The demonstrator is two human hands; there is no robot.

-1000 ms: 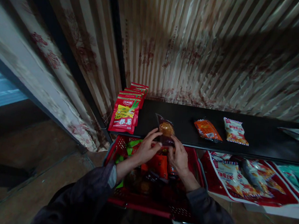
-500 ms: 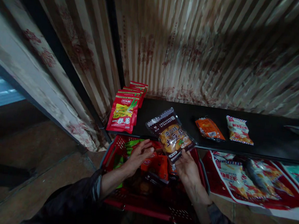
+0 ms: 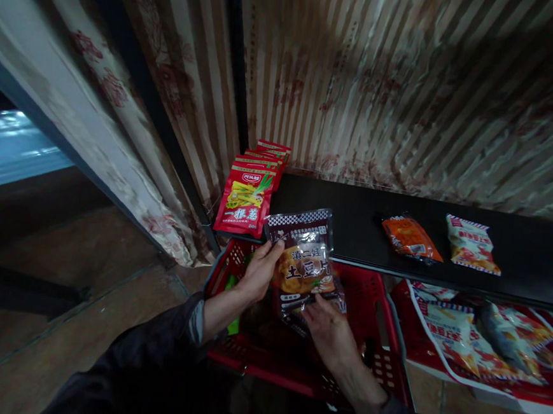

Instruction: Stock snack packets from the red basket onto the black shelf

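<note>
A dark snack bag [image 3: 303, 263] with a checkered top edge is held upright over the red basket [image 3: 287, 370]. My left hand [image 3: 259, 276] grips its left side, thumb on the front. At its lower right corner, my right hand [image 3: 331, 332] has its fingers closed on the bag. Part of another dark packet shows just behind and below it. Green packets [image 3: 233, 318] lie at the basket's left side; the rest of its contents is dark and mostly hidden.
Several red packets [image 3: 244, 198] stand stacked at the left end of the black shelf [image 3: 352, 219]. An orange packet [image 3: 412, 238] and a white-red packet [image 3: 473, 244] lie farther right. Below the shelf is an open red bag [image 3: 547, 381] of snacks. Curtains hang behind.
The dark bag has turned more upright and moved slightly left in the view. My left hand, open before, has taken hold of its left side. The camera view has shifted left.
</note>
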